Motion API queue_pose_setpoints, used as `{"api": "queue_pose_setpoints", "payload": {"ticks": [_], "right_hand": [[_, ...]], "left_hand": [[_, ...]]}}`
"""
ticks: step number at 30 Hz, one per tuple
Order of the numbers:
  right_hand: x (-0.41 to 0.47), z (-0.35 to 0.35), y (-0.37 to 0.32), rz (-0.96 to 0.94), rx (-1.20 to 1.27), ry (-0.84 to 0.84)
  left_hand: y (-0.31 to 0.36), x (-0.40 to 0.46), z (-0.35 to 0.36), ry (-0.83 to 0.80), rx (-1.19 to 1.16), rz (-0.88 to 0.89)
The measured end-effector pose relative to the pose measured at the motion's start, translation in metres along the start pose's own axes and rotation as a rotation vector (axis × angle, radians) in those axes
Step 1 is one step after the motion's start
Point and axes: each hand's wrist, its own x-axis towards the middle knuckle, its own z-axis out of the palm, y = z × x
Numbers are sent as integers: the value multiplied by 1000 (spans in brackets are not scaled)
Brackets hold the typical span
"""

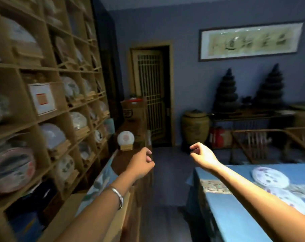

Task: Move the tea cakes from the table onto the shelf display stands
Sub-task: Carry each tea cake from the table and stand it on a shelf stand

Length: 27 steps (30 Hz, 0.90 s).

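Observation:
White paper-wrapped tea cakes (270,177) lie in a loose pile on the blue-clothed table (235,215) at the lower right. The wooden shelf (48,70) on the left holds several wrapped cakes on small wooden stands. One more cake (125,138) stands upright on a stand on the counter ahead. My left hand (141,163) hangs in the air just right of that cake, fingers loosely curled, holding nothing. My right hand (201,154) is raised over the aisle beyond the table's far corner, fingers loosely curled and empty.
A cardboard box (134,110) stands on the counter behind the upright cake. A lattice door (150,95), a large brown jar (195,126) and a dark side table with black tea towers (226,91) line the back wall. A narrow floor aisle (167,180) runs between counter and table.

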Motion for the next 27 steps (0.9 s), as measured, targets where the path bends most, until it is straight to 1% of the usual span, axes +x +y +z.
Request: {"api": "queue_pose_setpoints", "payload": {"ticks": [5, 11, 16, 21, 27], "right_hand": [[32, -56, 78, 120, 7, 128], [44, -111, 166, 261, 0, 248], [28, -151, 232, 417, -25, 313], [11, -183, 279, 562, -44, 379], [-12, -220, 325, 759, -102, 494]], "left_hand": [[60, 64, 84, -179, -30, 102], [118, 120, 177, -302, -91, 166], [162, 143, 252, -465, -114, 217], [205, 162, 324, -616, -98, 352], [252, 171, 408, -813, -119, 474]]}}
